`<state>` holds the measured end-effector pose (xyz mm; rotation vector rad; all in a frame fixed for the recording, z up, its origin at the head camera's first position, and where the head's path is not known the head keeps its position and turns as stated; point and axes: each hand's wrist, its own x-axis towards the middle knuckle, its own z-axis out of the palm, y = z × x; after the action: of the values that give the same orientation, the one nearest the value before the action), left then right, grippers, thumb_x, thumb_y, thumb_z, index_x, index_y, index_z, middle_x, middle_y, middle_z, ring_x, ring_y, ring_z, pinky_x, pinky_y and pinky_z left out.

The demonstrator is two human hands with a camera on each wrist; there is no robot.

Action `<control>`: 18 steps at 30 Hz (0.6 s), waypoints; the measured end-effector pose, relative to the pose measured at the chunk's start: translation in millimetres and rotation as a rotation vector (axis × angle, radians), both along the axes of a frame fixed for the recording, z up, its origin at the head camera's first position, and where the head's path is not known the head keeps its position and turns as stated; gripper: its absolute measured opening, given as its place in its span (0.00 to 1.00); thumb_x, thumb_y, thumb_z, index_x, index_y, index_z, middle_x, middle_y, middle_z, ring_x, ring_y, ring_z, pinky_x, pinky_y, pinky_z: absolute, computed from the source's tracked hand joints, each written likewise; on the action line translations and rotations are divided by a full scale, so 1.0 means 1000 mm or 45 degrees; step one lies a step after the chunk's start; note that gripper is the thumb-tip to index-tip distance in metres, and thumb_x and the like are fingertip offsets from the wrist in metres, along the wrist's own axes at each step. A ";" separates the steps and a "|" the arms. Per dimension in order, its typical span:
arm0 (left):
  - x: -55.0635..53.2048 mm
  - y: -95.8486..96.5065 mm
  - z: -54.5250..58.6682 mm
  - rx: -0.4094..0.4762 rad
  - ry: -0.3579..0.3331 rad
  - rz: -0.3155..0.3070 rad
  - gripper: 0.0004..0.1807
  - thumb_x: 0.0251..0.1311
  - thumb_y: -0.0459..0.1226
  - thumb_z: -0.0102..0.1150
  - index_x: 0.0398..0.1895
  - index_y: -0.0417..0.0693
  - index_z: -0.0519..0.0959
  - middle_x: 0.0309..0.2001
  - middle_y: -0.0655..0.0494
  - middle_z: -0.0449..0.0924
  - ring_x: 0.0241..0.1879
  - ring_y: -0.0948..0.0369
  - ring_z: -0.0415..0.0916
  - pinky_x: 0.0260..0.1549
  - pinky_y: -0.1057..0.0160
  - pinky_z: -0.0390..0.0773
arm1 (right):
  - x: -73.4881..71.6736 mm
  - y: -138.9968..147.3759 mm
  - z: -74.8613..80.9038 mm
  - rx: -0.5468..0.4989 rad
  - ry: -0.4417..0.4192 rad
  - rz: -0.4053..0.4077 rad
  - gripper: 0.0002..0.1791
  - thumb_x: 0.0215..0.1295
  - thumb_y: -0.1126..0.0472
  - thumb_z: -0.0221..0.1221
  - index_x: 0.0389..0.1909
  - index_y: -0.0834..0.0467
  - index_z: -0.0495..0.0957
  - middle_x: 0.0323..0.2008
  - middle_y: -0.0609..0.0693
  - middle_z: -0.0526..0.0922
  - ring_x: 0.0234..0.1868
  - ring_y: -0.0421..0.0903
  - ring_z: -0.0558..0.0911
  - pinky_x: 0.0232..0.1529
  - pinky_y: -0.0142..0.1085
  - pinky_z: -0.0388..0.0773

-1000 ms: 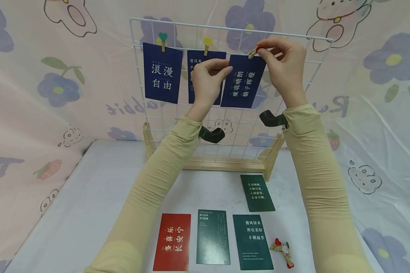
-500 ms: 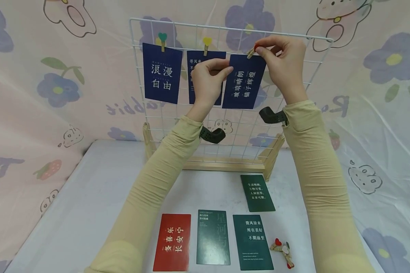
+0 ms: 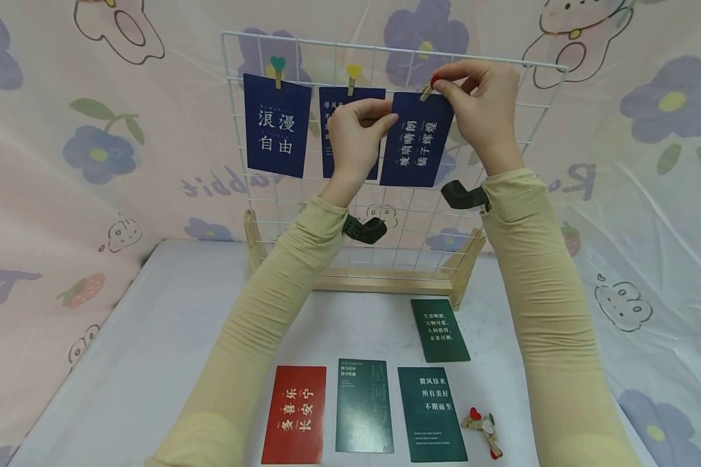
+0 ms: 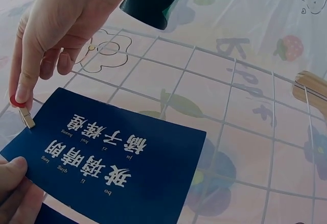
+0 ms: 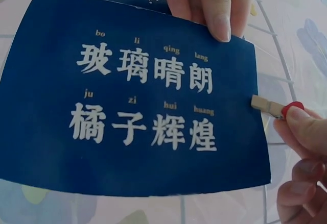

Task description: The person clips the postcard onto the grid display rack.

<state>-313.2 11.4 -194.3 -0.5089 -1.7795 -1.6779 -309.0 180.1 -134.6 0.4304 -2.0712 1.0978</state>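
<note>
My left hand (image 3: pixel 353 139) pinches the left edge of a dark blue card (image 5: pixel 138 168) with white lettering, held upright against the white wire grid (image 3: pixel 491 58). At the card's top edge, my right hand (image 3: pixel 485 110) pinches a small wooden clothespin (image 5: pixel 268 105) by its red end; the pin's tip overlaps the edge. Two other blue cards hang to the left on the grid. The leftmost card (image 3: pixel 277 155) has a clothespin with a green heart (image 3: pixel 277 63); the middle card (image 3: pixel 374 97), partly hidden behind my left hand, has one with a yellow heart (image 3: pixel 354 70).
The grid stands in a wooden base (image 3: pixel 380 284) on a white table (image 3: pixel 169 311). In front lie a red card (image 3: pixel 295 447), two teal cards including a glossy card (image 3: pixel 362 415), and a dark green card (image 3: pixel 438 353). Several clothespins (image 3: pixel 485 428) sit in a pile at right.
My right hand has shifted slightly left with the clothespin. The blue card's lower edge has swung a little to the right. My left hand keeps its grip.
</note>
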 end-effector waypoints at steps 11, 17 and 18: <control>0.001 0.002 -0.001 -0.010 0.002 -0.004 0.11 0.55 0.29 0.66 0.43 0.37 0.84 0.39 0.48 0.85 0.33 0.64 0.82 0.34 0.73 0.80 | -0.002 0.002 -0.001 0.035 0.006 -0.024 0.06 0.60 0.60 0.66 0.36 0.57 0.88 0.29 0.38 0.84 0.19 0.38 0.71 0.22 0.27 0.64; 0.001 0.002 -0.001 -0.027 0.009 0.015 0.11 0.56 0.29 0.65 0.42 0.37 0.84 0.39 0.48 0.85 0.34 0.64 0.82 0.34 0.73 0.80 | -0.001 -0.002 0.002 0.090 0.003 -0.046 0.06 0.61 0.60 0.65 0.36 0.57 0.88 0.29 0.40 0.85 0.17 0.37 0.71 0.21 0.29 0.63; 0.001 0.002 0.000 -0.031 0.010 0.021 0.10 0.56 0.29 0.65 0.42 0.37 0.84 0.40 0.48 0.85 0.34 0.64 0.82 0.34 0.73 0.80 | -0.001 -0.002 0.003 0.096 0.001 -0.046 0.06 0.61 0.60 0.65 0.36 0.57 0.88 0.29 0.40 0.85 0.17 0.37 0.70 0.21 0.30 0.63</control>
<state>-311.8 13.3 -194.6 -0.5097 -1.7959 -1.6422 -309.6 177.9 -131.8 0.4287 -2.1171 1.0008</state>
